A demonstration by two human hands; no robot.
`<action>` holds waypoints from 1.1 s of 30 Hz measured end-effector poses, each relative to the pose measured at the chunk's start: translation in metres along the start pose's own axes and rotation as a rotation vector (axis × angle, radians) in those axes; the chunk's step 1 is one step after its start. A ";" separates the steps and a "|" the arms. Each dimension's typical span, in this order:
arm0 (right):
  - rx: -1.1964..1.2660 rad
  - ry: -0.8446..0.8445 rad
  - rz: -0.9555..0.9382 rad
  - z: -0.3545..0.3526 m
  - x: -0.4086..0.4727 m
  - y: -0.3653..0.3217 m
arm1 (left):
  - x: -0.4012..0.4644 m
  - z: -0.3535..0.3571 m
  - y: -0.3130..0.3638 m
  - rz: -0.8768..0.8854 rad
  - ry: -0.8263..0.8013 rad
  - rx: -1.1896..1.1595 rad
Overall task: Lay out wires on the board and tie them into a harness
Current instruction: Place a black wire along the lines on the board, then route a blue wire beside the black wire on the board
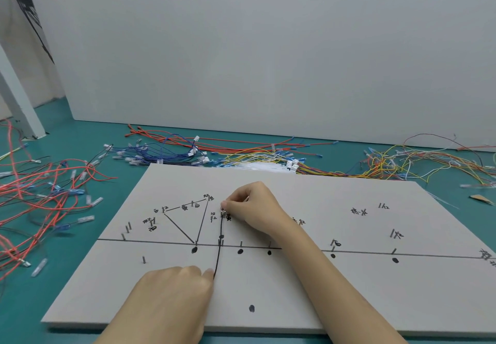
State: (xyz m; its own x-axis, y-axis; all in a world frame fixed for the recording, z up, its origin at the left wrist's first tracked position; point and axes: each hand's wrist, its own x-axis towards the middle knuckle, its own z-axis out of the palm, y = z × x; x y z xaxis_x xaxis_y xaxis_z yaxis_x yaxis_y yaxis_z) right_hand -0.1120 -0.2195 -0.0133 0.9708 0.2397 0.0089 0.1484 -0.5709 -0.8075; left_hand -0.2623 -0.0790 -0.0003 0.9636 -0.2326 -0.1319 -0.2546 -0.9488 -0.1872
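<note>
- One black wire (220, 247) runs taut across the grey board (295, 290), right hand (252, 204) pinching its far end at the pins, left hand (174, 287) pinching its near end.
- Loose wire bundles (241, 155) crowd the tabletop (80, 139) beyond the board's far edge.

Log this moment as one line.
left hand: pinches black wire low | right hand: holds wire's top at pins | board: one wire laid

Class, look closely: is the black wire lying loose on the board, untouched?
No: the left hand pinches the black wire and the right hand holds its top end.
</note>
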 end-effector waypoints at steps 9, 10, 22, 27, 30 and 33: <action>-0.131 0.049 -0.050 0.002 0.006 -0.003 | -0.004 -0.009 -0.012 0.076 0.469 -0.193; -0.131 0.049 -0.053 0.003 0.006 -0.003 | -0.001 -0.004 -0.014 0.061 0.491 -0.231; -0.144 0.098 -0.122 0.007 0.002 0.003 | 0.027 0.005 -0.023 0.309 0.550 -0.215; -0.085 0.114 -0.123 0.007 0.000 0.001 | 0.043 -0.007 -0.033 0.207 0.496 -0.391; -0.092 0.114 -0.140 0.007 -0.001 0.001 | 0.060 -0.016 -0.050 0.128 0.520 -0.587; -0.111 0.118 -0.146 0.008 -0.001 0.001 | 0.093 -0.027 -0.081 -0.043 0.602 -0.747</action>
State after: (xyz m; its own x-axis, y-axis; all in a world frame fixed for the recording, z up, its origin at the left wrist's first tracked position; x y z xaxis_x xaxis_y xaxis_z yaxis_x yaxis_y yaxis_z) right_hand -0.1139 -0.2145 -0.0189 0.9519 0.2364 0.1951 0.3025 -0.6215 -0.7227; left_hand -0.1500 -0.0298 0.0289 0.9043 -0.0678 0.4214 -0.3006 -0.8021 0.5160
